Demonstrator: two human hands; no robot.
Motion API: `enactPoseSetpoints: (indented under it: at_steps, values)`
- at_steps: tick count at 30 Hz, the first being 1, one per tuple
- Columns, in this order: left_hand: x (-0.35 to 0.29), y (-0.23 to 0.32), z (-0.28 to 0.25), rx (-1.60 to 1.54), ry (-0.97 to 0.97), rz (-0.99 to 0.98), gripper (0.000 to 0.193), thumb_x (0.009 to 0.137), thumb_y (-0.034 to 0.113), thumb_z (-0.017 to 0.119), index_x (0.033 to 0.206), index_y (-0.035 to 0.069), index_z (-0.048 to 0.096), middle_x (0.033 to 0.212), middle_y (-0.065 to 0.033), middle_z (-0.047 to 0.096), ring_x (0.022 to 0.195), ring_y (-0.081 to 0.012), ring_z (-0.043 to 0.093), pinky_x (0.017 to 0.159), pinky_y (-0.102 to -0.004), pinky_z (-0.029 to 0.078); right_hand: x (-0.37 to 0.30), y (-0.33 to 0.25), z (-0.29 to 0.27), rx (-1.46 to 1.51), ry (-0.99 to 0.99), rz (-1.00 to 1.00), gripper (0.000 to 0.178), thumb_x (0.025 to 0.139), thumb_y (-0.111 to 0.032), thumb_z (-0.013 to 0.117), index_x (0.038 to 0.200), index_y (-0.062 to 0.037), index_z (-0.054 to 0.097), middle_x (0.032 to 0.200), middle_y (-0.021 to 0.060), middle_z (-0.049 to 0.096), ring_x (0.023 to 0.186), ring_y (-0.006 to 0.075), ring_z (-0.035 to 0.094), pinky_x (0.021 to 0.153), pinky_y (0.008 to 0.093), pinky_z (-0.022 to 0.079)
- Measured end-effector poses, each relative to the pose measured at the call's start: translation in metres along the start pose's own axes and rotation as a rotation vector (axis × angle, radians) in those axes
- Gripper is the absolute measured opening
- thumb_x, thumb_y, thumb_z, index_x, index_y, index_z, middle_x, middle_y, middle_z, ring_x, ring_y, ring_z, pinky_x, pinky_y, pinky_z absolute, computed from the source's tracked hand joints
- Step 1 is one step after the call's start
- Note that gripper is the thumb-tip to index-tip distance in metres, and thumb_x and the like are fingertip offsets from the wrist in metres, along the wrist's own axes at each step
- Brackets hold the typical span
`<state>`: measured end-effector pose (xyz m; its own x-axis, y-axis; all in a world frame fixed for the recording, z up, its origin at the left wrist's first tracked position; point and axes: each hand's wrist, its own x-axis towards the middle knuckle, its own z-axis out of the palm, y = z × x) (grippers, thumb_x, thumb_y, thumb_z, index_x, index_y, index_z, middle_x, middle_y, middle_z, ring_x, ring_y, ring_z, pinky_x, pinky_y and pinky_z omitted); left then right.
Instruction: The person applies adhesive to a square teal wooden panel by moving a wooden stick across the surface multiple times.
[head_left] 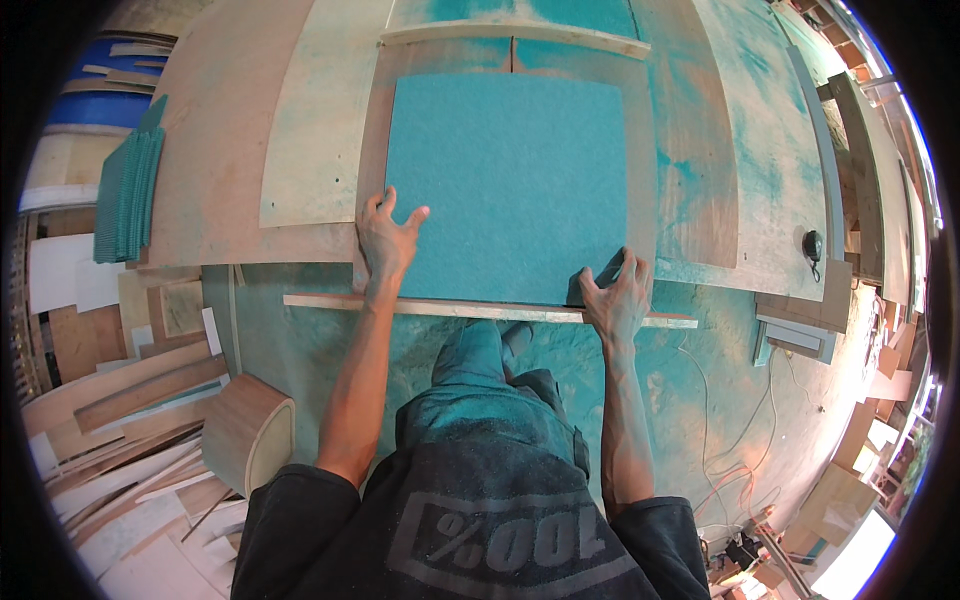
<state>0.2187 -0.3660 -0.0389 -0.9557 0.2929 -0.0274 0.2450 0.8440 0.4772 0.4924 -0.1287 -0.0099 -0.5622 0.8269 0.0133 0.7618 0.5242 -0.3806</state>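
Note:
A square teal board (508, 190) lies flat on a plywood sheet stained with teal dust. My left hand (388, 238) is at its left edge, the thumb spread away from the fingers. At the near right corner my right hand (620, 292) touches the edge, its thumb and forefinger apart and the other fingers partly hidden. Neither hand is closed round anything. A thin wooden strip (480, 311) runs along the near side of the board, below both wrists. Another wooden strip (515, 36) crosses beyond the board's far edge.
A stack of teal pieces (128, 195) stands at the left end of the work surface. A small black object (812, 245) lies at the right. Wood offcuts (130, 430) and a curved wooden piece (248, 433) sit at lower left. Cables (745, 440) trail over the floor on the right.

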Motion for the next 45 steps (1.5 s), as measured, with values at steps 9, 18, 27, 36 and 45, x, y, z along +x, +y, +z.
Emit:
enactPoseSetpoints:
  at_steps: [9,18,27,36,45]
  values:
    - [0.005,-0.002,-0.001,-0.026,0.042,0.028,0.078,0.087,0.046,0.088,0.144,-0.002,0.066,0.144,-0.0222,0.062,0.134,-0.0411,0.057,0.114,-0.0501,0.048,-0.001,-0.004,-0.004,0.026,-0.018,0.019,0.073,0.083,-0.038,0.08,0.142,-0.0018,0.057,0.132,0.0166,0.058,0.127,0.038,0.057,0.101,0.0499,0.054]
    - [-0.002,0.001,-0.003,-0.026,0.017,0.003,0.077,0.091,0.047,0.085,0.146,-0.002,0.064,0.146,-0.0209,0.061,0.136,-0.0409,0.055,0.114,-0.0506,0.048,0.002,-0.005,-0.001,0.007,0.042,-0.001,0.069,0.079,-0.036,0.079,0.135,-0.0008,0.06,0.122,0.0162,0.059,0.122,0.0374,0.059,0.097,0.05,0.055]
    - [-0.019,-0.005,-0.004,0.101,0.013,0.064,0.084,0.089,0.051,0.084,0.146,-0.006,0.061,0.143,-0.0215,0.06,0.129,-0.0415,0.057,0.11,-0.0501,0.048,0.0,-0.01,0.0,-0.033,0.058,0.019,0.06,0.078,-0.035,0.077,0.125,-0.001,0.061,0.116,0.0162,0.059,0.115,0.0374,0.062,0.087,0.0509,0.057]
    - [-0.019,0.033,0.0,0.35,-0.064,0.094,0.101,0.092,0.073,0.068,0.156,-0.003,0.049,0.157,-0.0269,0.047,0.134,-0.0495,0.05,0.108,-0.0609,0.046,0.002,-0.005,-0.002,-0.028,0.076,0.016,0.058,0.08,-0.036,0.078,0.124,-0.0019,0.062,0.118,0.0169,0.058,0.115,0.039,0.062,0.085,0.0514,0.057]
    - [-0.003,0.166,0.054,0.327,-0.365,0.295,0.096,0.094,0.079,0.061,0.171,0.03,0.03,0.175,-0.0296,0.014,0.155,-0.0647,0.017,0.108,-0.0881,0.031,-0.032,0.003,-0.041,0.247,-0.147,-0.475,0.061,0.082,-0.045,0.089,0.131,-0.0145,0.068,0.129,0.009,0.063,0.121,0.0313,0.059,0.105,0.0499,0.042]
